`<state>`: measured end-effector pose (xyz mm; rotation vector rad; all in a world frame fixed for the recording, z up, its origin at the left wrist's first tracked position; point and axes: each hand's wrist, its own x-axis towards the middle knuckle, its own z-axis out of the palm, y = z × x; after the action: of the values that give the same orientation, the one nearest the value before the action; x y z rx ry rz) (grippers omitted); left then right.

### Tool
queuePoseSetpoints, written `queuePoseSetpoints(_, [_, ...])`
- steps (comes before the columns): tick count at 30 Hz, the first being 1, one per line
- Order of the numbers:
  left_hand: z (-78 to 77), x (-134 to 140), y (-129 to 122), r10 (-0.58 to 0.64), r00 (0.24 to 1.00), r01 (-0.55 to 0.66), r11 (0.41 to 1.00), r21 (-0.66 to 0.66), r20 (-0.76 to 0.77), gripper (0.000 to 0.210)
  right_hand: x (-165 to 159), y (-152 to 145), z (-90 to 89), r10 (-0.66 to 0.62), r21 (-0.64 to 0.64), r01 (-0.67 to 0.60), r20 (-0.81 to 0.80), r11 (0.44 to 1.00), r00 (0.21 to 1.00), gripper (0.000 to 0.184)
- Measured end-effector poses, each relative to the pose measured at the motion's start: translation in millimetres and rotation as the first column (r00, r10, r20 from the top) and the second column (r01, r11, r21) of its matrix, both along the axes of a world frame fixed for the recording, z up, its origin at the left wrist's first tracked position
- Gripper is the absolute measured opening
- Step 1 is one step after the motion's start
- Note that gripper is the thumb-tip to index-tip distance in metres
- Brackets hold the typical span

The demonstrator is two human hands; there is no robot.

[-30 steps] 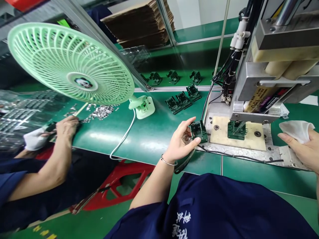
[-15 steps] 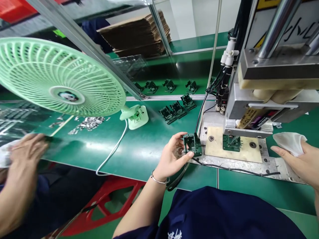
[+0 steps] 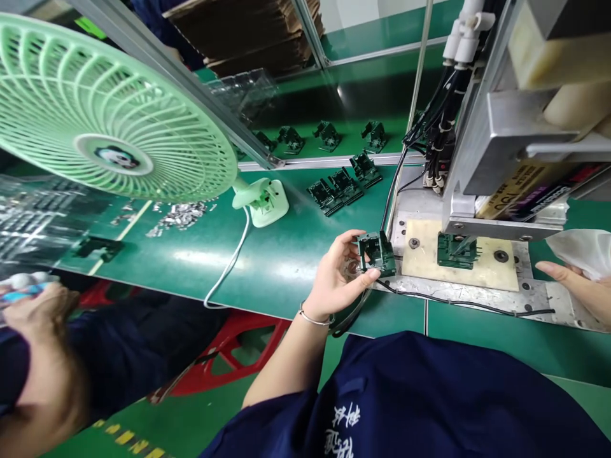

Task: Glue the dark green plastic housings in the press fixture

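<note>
My left hand (image 3: 344, 270) is closed around a dark green plastic housing (image 3: 377, 253), a hollow, box-like part, with the thumb on its near edge. Right of it, a similar green part (image 3: 456, 250) sits on the cream-coloured base plate (image 3: 415, 264) of a press, under the metal press head (image 3: 513, 228). My right hand (image 3: 580, 289), cut off by the right edge, has its thumb stretched out. White cloth-like material (image 3: 580, 248) lies against or over its fingers; I cannot tell which. The press head is above the part, and a thin piece shows between them.
Several green housings (image 3: 341, 184) stand behind my left hand, others (image 3: 328, 135) on the strip behind. At left are a green fan (image 3: 191, 152), small metal pieces (image 3: 181, 215) and a co-worker's gloved hand (image 3: 35, 302). A black cable (image 3: 458, 302) runs along the press base.
The view has shifted, moving the press rightward and upward in the picture. The press head stands higher above the green part. The co-worker's hand has drawn back from the table. My left hand keeps its housing.
</note>
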<state>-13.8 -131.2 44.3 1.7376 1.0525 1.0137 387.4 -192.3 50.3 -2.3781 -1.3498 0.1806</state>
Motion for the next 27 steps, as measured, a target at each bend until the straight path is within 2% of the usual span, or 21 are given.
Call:
queuePoseSetpoints(4, [1.1,1.4,0.8,-0.002,1.000,0.002,1.000,0.013,0.001,0.059,0.2,1.4,-0.9,-0.024,-0.031,0.023,-0.036,0.999,0.999,0.071])
queuePoseSetpoints(12, [4.2,2.6,1.7,-0.012,1.000,0.012,1.000,0.007,0.000,0.060,9.3,-1.2,-10.0,-0.039,-0.070,0.038,-0.019,0.997,0.999,0.067])
queuePoseSetpoints(27, [3.8,4.1,1.9,0.001,1.000,-0.001,0.999,0.032,0.006,0.059,4.5,1.2,-7.6,-0.014,-0.019,0.014,0.009,1.000,1.000,0.087])
